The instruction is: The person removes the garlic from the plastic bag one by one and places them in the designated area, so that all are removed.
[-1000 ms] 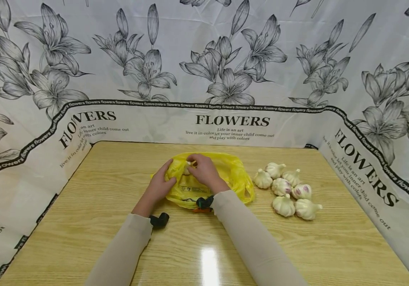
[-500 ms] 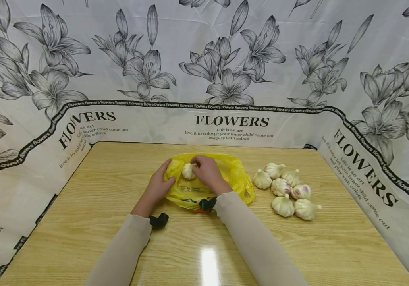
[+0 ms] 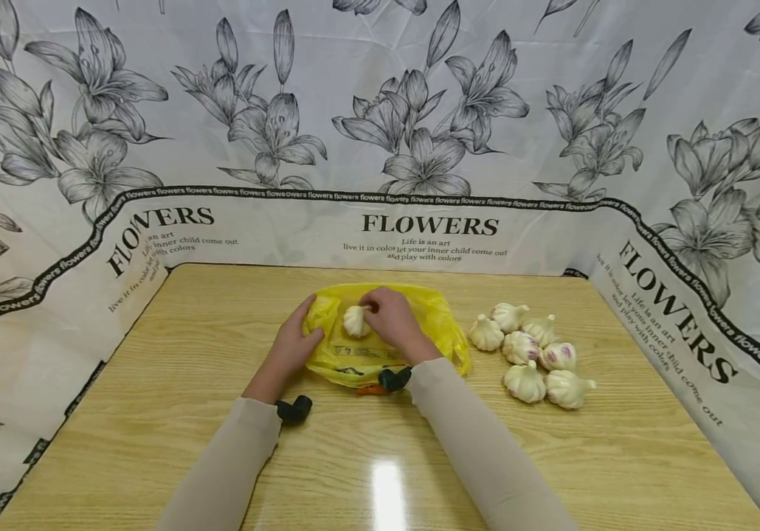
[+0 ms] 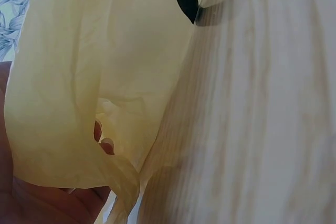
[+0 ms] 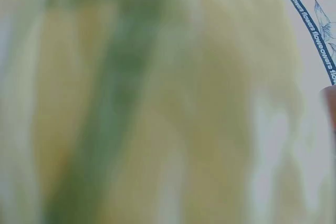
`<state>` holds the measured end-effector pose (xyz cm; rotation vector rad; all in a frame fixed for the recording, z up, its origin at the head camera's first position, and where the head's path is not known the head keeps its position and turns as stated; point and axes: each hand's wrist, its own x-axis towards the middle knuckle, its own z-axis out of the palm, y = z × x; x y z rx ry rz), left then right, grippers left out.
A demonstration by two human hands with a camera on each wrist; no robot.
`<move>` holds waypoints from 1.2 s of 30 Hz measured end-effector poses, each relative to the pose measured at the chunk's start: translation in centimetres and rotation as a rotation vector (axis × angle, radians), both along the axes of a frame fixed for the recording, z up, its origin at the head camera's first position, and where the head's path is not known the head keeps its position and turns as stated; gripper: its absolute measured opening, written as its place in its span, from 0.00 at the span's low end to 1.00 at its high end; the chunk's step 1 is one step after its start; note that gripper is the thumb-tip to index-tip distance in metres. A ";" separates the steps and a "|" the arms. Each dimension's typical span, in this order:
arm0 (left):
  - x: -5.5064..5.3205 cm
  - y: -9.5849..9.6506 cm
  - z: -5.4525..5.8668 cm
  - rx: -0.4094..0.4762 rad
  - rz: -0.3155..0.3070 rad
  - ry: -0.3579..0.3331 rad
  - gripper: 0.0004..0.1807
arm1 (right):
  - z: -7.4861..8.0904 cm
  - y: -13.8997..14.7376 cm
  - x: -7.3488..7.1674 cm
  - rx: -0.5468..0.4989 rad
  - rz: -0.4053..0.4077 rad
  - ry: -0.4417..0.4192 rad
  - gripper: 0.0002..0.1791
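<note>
A yellow plastic bag point(image 3: 448, 333) lies mouth-up in the middle of the table. My left hand point(image 3: 292, 346) grips its left side; in the left wrist view bag film point(image 4: 58, 103) passes between the palm and the fingertips point(image 4: 107, 146). Over the bag, my right hand point(image 3: 393, 317) pinches a white garlic bulb point(image 3: 355, 322) by its stem end. The right wrist view is mostly filled by blurred yellow film point(image 5: 210, 103) with green print, and only a bit of the hand shows at its right edge.
Several garlic bulbs point(image 3: 524, 383) sit in a cluster right of the bag. A floral cloth point(image 3: 429, 243) encloses the wooden table point(image 3: 174, 354) at the back and sides. Dark wrist cameras point(image 3: 295, 410) stick out below both wrists.
The garlic bulb has come out from behind the bag's left fold and shifted right, with my right hand pinching it. My left hand has stayed on the bag.
</note>
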<state>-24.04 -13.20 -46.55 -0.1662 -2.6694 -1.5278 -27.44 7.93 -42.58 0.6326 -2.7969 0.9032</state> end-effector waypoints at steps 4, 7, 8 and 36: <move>0.2 0.1 0.1 0.000 0.005 -0.002 0.39 | 0.0 0.5 0.1 0.000 0.001 0.006 0.11; 0.2 0.1 0.2 0.003 0.006 -0.009 0.39 | 0.1 0.9 0.2 0.009 -0.003 0.014 0.11; 0.2 0.1 0.2 0.002 0.006 -0.011 0.39 | 0.2 1.0 0.3 0.009 -0.006 0.018 0.11; 0.0 0.0 -0.3 0.018 0.003 -0.012 0.39 | 2.2 4.7 3.3 -0.075 -0.025 0.135 0.11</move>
